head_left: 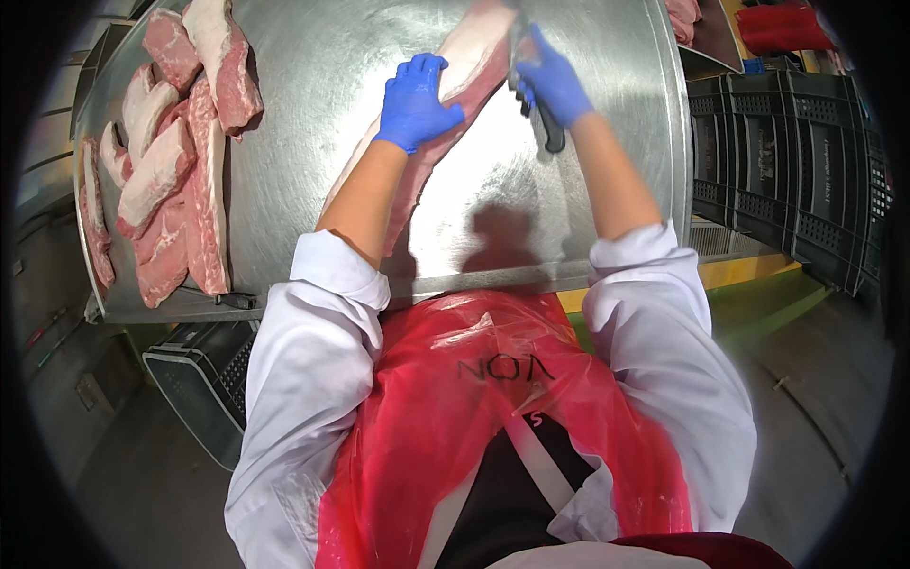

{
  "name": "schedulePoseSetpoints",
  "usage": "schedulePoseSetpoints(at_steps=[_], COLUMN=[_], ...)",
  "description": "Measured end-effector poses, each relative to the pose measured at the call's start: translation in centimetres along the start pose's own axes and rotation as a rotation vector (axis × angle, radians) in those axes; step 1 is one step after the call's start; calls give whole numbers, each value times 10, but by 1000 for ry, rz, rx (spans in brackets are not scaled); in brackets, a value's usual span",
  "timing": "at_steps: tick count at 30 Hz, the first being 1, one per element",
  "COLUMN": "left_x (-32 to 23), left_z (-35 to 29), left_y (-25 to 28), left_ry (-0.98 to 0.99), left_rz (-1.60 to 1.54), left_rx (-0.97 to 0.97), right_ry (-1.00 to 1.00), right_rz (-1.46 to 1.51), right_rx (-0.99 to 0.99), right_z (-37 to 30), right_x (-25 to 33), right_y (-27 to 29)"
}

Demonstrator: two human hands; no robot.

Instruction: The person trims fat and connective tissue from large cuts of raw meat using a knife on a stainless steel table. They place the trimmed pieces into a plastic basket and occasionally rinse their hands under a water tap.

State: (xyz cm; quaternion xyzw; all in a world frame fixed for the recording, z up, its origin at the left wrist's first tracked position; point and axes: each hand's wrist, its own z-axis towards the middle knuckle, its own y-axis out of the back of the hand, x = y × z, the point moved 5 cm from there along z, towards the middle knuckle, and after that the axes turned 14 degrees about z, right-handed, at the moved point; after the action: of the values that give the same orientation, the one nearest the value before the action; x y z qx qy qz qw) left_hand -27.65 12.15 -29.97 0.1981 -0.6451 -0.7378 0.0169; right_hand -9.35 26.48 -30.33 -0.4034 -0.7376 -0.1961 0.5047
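Observation:
A long slab of raw pork (472,52) with a pale fat layer lies slantwise across the steel table, from near my left forearm up to the far edge. My left hand (415,104), in a blue glove, rests on the slab with its fingers stretched and thumb spread. In my right hand (556,83), also gloved in blue, is a knife (553,137); its black handle sticks out below the fist. The blade reaches away from me at the slab's far right end, blurred, so I cannot tell how deep it sits.
Several cut pork pieces (166,190) are heaped on the left of the steel table (313,104). Black plastic crates (777,171) stand to the right, and another crate (204,379) sits below the left edge. More meat (682,17) shows at the far right.

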Motion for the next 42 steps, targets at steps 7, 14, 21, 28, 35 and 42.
schedulePoseSetpoints(at_steps=[7,14,21,28,35,42], left_x=[-15,-54,-13,-31,-58,-36], left_z=[24,143,123,119,119,138], left_y=[17,-18,-31,-17,-8,4], left_ry=[55,394,522,570,494,475], left_rz=[120,-59,-453,-351,-230,-227], left_rx=[179,101,9,-45,-31,37], right_ry=[-138,71,168,118,-69,-93], right_rz=[-30,164,-123,-355,-402,-292], right_rx=[-1,-87,106,430,581,650], right_z=[-176,-81,27,83,53,44], right_x=[-39,-4,32,38,51,10], right_y=[57,113,50,51,59,82])
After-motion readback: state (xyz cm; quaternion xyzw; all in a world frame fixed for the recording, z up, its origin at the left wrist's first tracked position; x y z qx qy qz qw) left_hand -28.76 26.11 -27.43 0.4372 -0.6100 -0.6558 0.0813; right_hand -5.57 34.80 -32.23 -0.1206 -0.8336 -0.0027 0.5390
